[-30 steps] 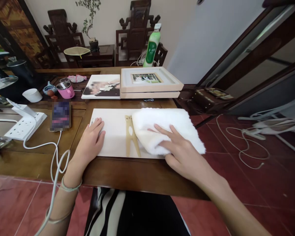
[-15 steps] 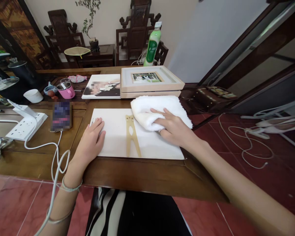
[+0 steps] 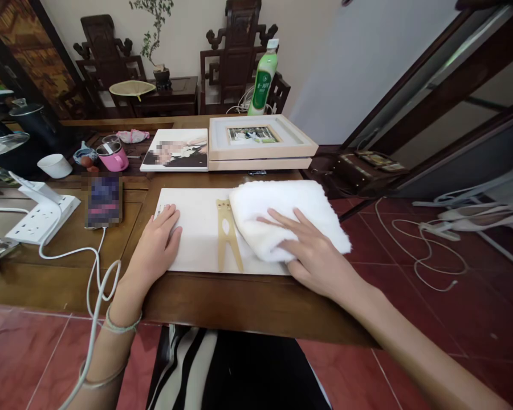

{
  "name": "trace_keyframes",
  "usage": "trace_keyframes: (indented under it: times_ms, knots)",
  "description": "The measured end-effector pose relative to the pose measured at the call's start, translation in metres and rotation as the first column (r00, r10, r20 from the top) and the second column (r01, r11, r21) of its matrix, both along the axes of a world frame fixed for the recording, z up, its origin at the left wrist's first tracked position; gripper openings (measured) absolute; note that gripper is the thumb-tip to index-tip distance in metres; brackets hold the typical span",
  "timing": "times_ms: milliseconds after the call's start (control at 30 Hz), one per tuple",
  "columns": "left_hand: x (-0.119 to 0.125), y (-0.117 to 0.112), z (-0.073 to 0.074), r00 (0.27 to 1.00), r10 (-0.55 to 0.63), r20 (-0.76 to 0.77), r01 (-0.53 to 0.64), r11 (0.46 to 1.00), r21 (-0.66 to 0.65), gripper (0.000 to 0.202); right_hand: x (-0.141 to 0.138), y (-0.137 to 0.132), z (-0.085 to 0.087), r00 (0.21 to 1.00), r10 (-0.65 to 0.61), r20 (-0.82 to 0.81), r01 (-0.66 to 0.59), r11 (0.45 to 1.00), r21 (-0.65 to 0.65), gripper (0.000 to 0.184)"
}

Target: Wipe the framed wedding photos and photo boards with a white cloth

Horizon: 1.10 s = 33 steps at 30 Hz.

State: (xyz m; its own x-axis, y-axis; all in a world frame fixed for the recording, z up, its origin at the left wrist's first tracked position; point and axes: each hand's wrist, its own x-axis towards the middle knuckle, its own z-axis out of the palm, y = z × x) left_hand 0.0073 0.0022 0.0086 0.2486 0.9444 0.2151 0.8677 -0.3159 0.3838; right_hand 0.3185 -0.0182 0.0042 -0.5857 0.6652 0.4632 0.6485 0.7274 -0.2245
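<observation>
A flat white board [image 3: 196, 228] lies on the wooden table [image 3: 239, 302] near its front edge, with a wooden stand leg [image 3: 227, 236] fixed on its middle. My left hand [image 3: 156, 253] lies flat on the board's left end, fingers stretched out. My right hand [image 3: 308, 250] presses a fluffy white cloth [image 3: 282, 213] onto the board's right part, fingers spread over the cloth. The cloth hides the board's right end.
Behind the board lie a photo canvas [image 3: 175, 151] and stacked picture frames [image 3: 260, 142], with a green bottle [image 3: 263, 77] further back. At the left are a phone [image 3: 104, 200], a power strip [image 3: 36, 210] with a white cable, a pink mug [image 3: 113, 156] and a white cup [image 3: 55, 165].
My right hand has dragged the cloth back toward me over the board's right part, after pushing it away to the far edge. My left hand has stayed put.
</observation>
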Motion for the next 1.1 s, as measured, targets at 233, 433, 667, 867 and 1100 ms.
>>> trace_keyframes:
  times_ms: [233,433,667,867,1100]
  knots:
    - [0.0,0.0,0.001,1.0,-0.003,-0.012,0.003,1.0,-0.002,0.044,0.013,-0.049,0.005,0.996,0.062,-0.067,-0.063,0.998,-0.01,0.03]
    - [0.0,0.001,0.001,1.0,0.0,-0.007,0.0,1.0,-0.002,0.043,0.02,-0.035,0.002,0.991,0.101,-0.087,-0.102,0.995,-0.003,0.03]
    - [0.001,0.0,0.001,1.0,0.004,-0.005,-0.004,1.0,-0.002,0.043,0.018,0.013,-0.006,0.997,0.064,-0.035,-0.063,0.998,0.011,0.032]
    - [0.001,0.001,0.001,1.0,0.002,-0.01,-0.002,1.0,0.002,0.043,0.004,0.059,-0.006,0.998,-0.058,0.012,0.059,0.998,-0.03,0.046]
    - [0.002,0.001,0.002,1.0,0.001,0.001,-0.001,1.0,0.003,0.042,-0.004,0.055,-0.006,0.994,-0.111,-0.008,0.11,0.993,-0.03,0.05]
